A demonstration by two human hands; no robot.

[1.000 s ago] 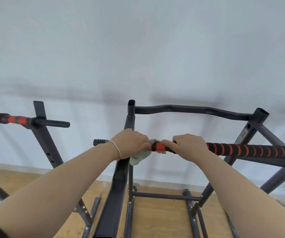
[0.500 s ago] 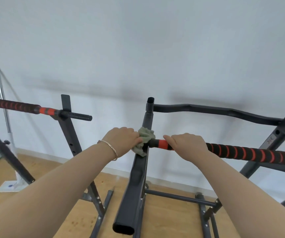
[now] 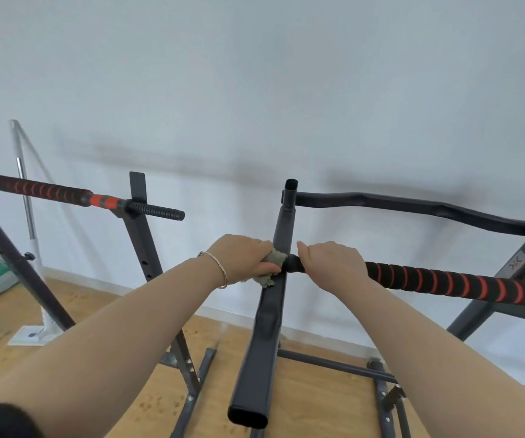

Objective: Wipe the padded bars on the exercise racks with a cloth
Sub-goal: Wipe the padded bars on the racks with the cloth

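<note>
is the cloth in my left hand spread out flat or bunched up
Bunched up. The cloth is a crumpled wad gripped in the left hand against the bar's end, with a ragged edge hanging below.

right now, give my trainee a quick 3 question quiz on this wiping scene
1. Which hand holds the cloth?
2. True or false: the right hand grips the padded bar.
3. The other padded bar sits on which side: A left, B right, C behind the camera?

Key: 1. left hand. 2. true. 3. A.
</note>
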